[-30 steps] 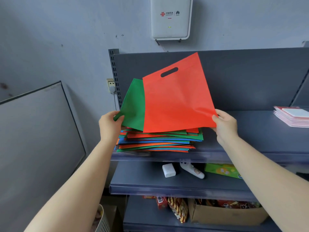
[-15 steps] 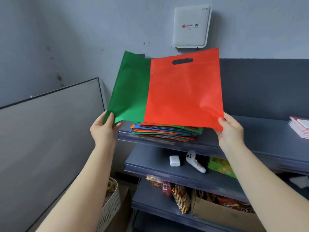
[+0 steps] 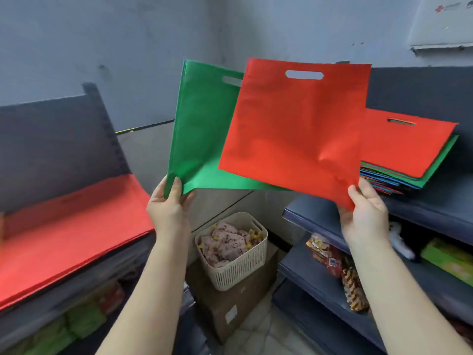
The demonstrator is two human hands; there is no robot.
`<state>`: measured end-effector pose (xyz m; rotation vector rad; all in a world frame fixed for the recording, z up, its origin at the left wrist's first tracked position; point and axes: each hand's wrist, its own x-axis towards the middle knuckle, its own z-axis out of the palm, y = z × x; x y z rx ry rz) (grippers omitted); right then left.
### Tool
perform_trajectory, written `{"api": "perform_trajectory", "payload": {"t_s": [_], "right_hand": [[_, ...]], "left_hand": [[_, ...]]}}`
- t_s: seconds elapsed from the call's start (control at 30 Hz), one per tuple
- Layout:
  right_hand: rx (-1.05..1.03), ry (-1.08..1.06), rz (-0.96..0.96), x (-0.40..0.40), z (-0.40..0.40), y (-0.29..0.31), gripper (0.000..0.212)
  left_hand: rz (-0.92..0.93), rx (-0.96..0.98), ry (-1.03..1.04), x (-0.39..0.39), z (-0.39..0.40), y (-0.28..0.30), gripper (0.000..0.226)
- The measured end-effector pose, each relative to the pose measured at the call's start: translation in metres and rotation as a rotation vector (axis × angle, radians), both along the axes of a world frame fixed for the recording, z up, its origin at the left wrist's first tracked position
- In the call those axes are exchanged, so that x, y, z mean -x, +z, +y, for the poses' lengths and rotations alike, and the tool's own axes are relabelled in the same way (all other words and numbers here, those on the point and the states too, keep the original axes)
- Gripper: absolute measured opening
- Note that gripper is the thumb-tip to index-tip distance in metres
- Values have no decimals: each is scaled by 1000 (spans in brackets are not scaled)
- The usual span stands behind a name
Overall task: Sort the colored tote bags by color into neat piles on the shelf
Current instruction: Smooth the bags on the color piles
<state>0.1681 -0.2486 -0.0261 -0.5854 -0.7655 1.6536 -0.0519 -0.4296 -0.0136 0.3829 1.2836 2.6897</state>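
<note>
My left hand pinches the lower corner of a green tote bag, held upright in the air. My right hand pinches the lower right corner of a red tote bag, which overlaps the green one's right side. Both bags hang in the gap between two shelf units. On the right shelf lies the mixed stack of bags, a red one on top with green and blue edges below. On the left shelf lies a flat pile of red bags.
A cream basket of snack packets sits on a cardboard box on the floor between the shelves. Lower shelves hold snack packs and a green box. A white wall device hangs at the top right.
The view has swung left, away from the mixed stack, bringing the left shelf with its red pile into sight. Both bags have been carried leftwards off the stack, still held at their corners.
</note>
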Motion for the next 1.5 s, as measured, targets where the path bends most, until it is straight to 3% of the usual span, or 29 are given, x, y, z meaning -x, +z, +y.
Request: {"api": "perform_trajectory", "payload": {"t_s": [0.1, 0.2, 0.47, 0.8, 0.9, 1.3, 1.5], "right_hand": [[-17, 116, -4, 29, -42, 3, 57], [-19, 199, 7, 56, -81, 7, 61], [-38, 418, 20, 133, -199, 11, 54], [40, 692, 77, 221, -392, 6, 54], [58, 764, 46, 234, -442, 8, 38], [36, 1171, 23, 254, -588, 14, 31], [79, 1210, 8, 256, -628, 16, 31]], "left_hand": [[-5, -19, 120, 7, -58, -1, 18], [-29, -39, 224, 13, -113, -1, 18], [-138, -61, 409, 36, -266, -4, 14], [-125, -40, 716, 55, -484, -5, 15], [-138, -63, 805, 47, -537, -4, 16], [-121, -25, 1123, -20, -679, -6, 12], [-143, 29, 1144, -19, -741, 3, 13]]}}
